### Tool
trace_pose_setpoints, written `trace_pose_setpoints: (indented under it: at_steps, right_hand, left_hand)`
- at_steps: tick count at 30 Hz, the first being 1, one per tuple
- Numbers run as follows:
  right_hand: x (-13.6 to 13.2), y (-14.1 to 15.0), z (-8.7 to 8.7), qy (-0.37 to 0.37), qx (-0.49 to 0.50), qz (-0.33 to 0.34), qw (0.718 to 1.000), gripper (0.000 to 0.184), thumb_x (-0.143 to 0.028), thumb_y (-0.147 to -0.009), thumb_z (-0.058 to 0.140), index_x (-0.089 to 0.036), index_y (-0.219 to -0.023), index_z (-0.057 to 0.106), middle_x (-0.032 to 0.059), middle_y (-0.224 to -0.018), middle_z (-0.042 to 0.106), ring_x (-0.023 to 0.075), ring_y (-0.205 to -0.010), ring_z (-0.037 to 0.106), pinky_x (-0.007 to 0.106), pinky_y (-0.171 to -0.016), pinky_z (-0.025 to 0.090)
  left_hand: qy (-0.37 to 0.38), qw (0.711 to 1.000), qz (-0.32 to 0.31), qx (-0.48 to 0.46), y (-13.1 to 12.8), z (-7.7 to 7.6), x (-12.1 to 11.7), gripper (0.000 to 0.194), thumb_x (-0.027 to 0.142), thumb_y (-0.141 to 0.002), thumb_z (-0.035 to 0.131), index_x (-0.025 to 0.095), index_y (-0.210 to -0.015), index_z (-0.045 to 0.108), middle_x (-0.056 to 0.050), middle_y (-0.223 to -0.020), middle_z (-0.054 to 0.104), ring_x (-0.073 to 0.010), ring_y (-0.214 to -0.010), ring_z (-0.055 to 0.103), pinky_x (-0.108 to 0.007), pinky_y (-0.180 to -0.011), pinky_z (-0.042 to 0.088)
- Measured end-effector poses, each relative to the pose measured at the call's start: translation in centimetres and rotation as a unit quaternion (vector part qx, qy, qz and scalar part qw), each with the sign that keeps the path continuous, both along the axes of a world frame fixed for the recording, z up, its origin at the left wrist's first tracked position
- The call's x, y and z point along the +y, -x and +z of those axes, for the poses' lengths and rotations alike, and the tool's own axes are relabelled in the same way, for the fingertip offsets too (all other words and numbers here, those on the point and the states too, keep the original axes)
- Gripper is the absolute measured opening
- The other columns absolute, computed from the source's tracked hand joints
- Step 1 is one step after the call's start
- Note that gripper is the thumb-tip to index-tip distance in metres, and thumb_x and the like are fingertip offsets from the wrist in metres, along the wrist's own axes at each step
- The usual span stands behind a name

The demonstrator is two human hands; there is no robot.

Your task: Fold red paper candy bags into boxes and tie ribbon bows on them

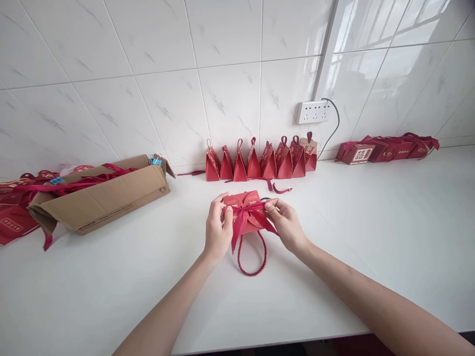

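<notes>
A small red gift box [243,201] with gold print lies on the white counter [389,237] in front of me. A red ribbon bow [248,217] crosses it, and a red cord handle loop [252,257] hangs toward me. My left hand [217,228] pinches the bow's left side, fingers closed. At the bow's right side, my right hand [286,222] is pinched on the ribbon. Both hands rest low over the counter.
A row of several finished red boxes [260,160] stands against the tiled wall. A loose ribbon piece [279,188] lies before them. An open cardboard carton [100,195] of ribbons sits left, flat red sheets [13,222] beside it. More red boxes [386,148] lie right, below a wall socket [312,111].
</notes>
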State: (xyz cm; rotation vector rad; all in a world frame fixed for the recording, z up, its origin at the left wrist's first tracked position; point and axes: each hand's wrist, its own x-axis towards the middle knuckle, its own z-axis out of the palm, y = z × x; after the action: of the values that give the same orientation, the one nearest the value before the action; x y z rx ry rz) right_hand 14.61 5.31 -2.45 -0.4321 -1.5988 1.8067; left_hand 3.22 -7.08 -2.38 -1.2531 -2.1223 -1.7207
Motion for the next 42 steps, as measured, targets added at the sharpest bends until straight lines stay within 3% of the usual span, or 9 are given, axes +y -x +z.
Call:
trace_pose_setpoints:
  at_steps: [9, 15, 17, 19, 23, 28, 33, 37, 42]
  right_hand:
    - [0.5, -0.4, 0.9, -0.099, -0.042, 0.029, 0.994, 0.039, -0.056, -0.078, 0.057, -0.018, -0.072, 0.053, 0.0034, -0.08, 0.058, 0.0168, -0.081, 0.056, 0.035, -0.083, 0.046]
    - [0.2, -0.1, 0.6, 0.043, -0.008, 0.071, 0.997, 0.031, -0.047, -0.077, 0.061, -0.019, -0.071, 0.05, 0.0013, -0.079, 0.058, 0.0149, -0.076, 0.057, 0.034, -0.084, 0.046]
    - [0.4, -0.2, 0.6, 0.036, 0.002, 0.083, 0.996, 0.031, -0.049, -0.079, 0.058, -0.02, -0.077, 0.05, 0.0038, -0.089, 0.059, 0.0181, -0.088, 0.058, 0.038, -0.09, 0.044]
    - [0.7, -0.6, 0.6, -0.04, 0.006, 0.102, 0.994, 0.04, -0.053, -0.075, 0.061, -0.022, -0.097, 0.05, 0.0086, -0.114, 0.054, 0.0235, -0.11, 0.051, 0.043, -0.097, 0.039]
    - [1.5, -1.2, 0.3, -0.283, -0.054, 0.178, 0.941, 0.106, -0.039, -0.058, 0.079, -0.03, -0.139, 0.012, 0.0124, -0.147, 0.015, 0.0293, -0.135, 0.021, 0.049, -0.107, 0.027]
    - [1.9, -1.2, -0.5, -0.412, -0.065, 0.138, 0.898, 0.103, -0.018, -0.069, 0.066, -0.032, -0.143, -0.004, 0.0129, -0.139, 0.024, 0.0292, -0.13, 0.03, 0.053, -0.101, 0.037]
    - [1.7, -0.8, -0.9, -0.416, -0.043, 0.118, 0.901, 0.098, -0.015, -0.068, 0.066, -0.037, -0.142, 0.005, 0.0099, -0.134, 0.028, 0.0284, -0.128, 0.033, 0.049, -0.093, 0.048]
    - [1.5, -0.6, -1.1, -0.418, -0.018, 0.101, 0.903, 0.096, -0.015, -0.068, 0.067, -0.038, -0.141, 0.009, 0.0089, -0.135, 0.027, 0.0273, -0.127, 0.034, 0.049, -0.093, 0.049]
    - [1.4, -0.5, -1.2, -0.416, -0.008, 0.096, 0.904, 0.095, -0.015, -0.068, 0.067, -0.038, -0.141, 0.011, 0.0087, -0.136, 0.027, 0.0272, -0.127, 0.035, 0.048, -0.093, 0.05]
  left_hand:
    - [-0.019, 0.999, -0.038, -0.021, 0.3, 0.0, -0.3, 0.015, 0.03, -0.09, 0.041, 0.02, -0.079, 0.046, -0.006, -0.124, 0.053, -0.0155, -0.108, 0.054, -0.027, -0.081, 0.047]
    - [-0.024, 0.998, -0.019, -0.063, 0.0, 0.2, 0.0, 0.018, 0.031, -0.089, 0.042, 0.019, -0.076, 0.045, -0.007, -0.125, 0.052, -0.0159, -0.109, 0.054, -0.026, -0.082, 0.048]
    - [-0.028, 0.997, -0.017, -0.076, 0.1, 0.3, 0.0, 0.018, 0.031, -0.089, 0.043, 0.019, -0.076, 0.045, -0.007, -0.125, 0.053, -0.016, -0.108, 0.055, -0.027, -0.082, 0.048]
    - [-0.03, 0.996, -0.032, -0.078, 0.3, 0.2, -0.1, 0.019, 0.032, -0.088, 0.043, 0.019, -0.075, 0.045, -0.007, -0.125, 0.053, -0.0162, -0.109, 0.054, -0.027, -0.084, 0.047]
    - [-0.039, 0.992, -0.065, -0.099, 0.8, 0.2, -0.3, 0.02, 0.034, -0.088, 0.045, 0.019, -0.074, 0.047, -0.007, -0.126, 0.053, -0.0184, -0.112, 0.053, -0.03, -0.088, 0.046]
    - [-0.065, 0.987, -0.088, -0.118, 1.1, 0.3, -0.3, 0.023, 0.036, -0.087, 0.048, 0.018, -0.073, 0.05, -0.009, -0.121, 0.056, -0.0213, -0.112, 0.053, -0.033, -0.09, 0.045]
    - [-0.135, 0.983, -0.042, 0.119, 0.6, -0.1, -0.5, 0.01, 0.024, -0.086, 0.054, 0.02, -0.078, 0.05, -0.005, -0.099, 0.052, -0.0164, -0.103, 0.054, -0.033, -0.088, 0.047]
    - [-0.119, 0.904, -0.044, 0.408, 0.2, -0.6, -0.6, 0.009, 0.015, -0.079, 0.064, 0.019, -0.079, 0.056, 0.0, -0.077, 0.043, -0.0124, -0.075, 0.048, -0.032, -0.077, 0.044]
    - [-0.113, 0.866, -0.037, 0.486, -0.3, -0.3, -0.5, 0.014, 0.005, -0.075, 0.065, 0.018, -0.079, 0.059, 0.004, -0.061, 0.041, -0.0091, -0.059, 0.039, -0.026, -0.062, 0.032]
